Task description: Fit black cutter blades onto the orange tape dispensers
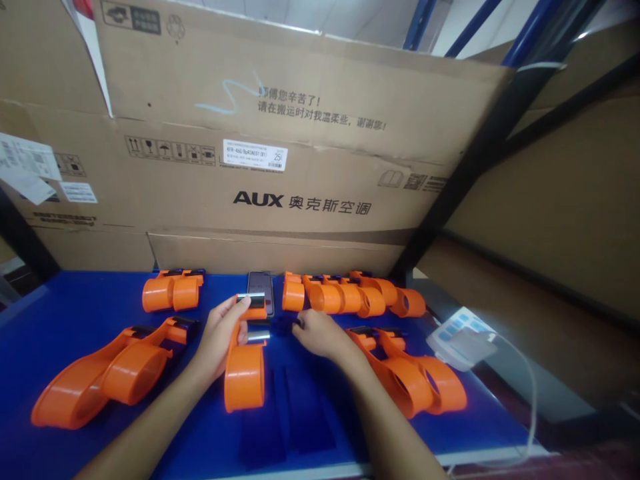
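Observation:
My left hand [223, 333] is closed around an orange tape dispenser [244, 377], its thumb on the black part below the toothed metal blade [251, 295]. The dispenser's round hub hangs downward without any tape visible on it, and a silver roller [259, 336] shows beside my fingers. To the right, my right hand [317, 332] is closed, fingertips pinching a small dark part [287, 325] that blends with the blue surface; its kind is unclear. Between and behind the hands lies a phone [261, 292].
More orange tape dispensers lie at back left [173, 293], front left [100, 377], back right [350, 298] and front right [410, 380] on the blue table [200, 440]. A white device [463, 339] with a cable sits at the right edge. Cardboard [320, 173] stands behind.

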Demonstrator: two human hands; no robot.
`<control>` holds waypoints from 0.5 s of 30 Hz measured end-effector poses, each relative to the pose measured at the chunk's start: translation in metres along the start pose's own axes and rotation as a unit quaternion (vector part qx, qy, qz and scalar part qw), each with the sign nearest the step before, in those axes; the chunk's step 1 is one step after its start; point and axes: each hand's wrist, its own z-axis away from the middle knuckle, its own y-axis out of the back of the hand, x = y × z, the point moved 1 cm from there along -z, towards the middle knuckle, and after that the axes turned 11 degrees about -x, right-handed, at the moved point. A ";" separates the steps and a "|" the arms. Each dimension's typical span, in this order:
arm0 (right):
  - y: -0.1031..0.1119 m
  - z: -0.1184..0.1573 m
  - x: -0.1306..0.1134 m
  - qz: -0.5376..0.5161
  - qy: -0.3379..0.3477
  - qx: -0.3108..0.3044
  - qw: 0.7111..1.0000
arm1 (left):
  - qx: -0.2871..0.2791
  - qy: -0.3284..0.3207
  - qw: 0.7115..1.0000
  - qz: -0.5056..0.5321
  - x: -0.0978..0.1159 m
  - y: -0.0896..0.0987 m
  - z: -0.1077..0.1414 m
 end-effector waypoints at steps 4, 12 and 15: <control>-0.001 0.001 0.003 -0.006 -0.005 0.009 1.000 | -0.003 -0.004 1.000 -0.015 0.001 -0.002 0.001; 0.009 0.008 -0.012 -0.083 0.098 0.125 0.984 | -0.012 0.007 0.999 -0.043 -0.005 0.001 -0.001; 0.009 0.015 -0.025 -0.118 0.213 0.172 0.955 | -0.007 0.009 0.998 -0.066 -0.011 0.004 -0.003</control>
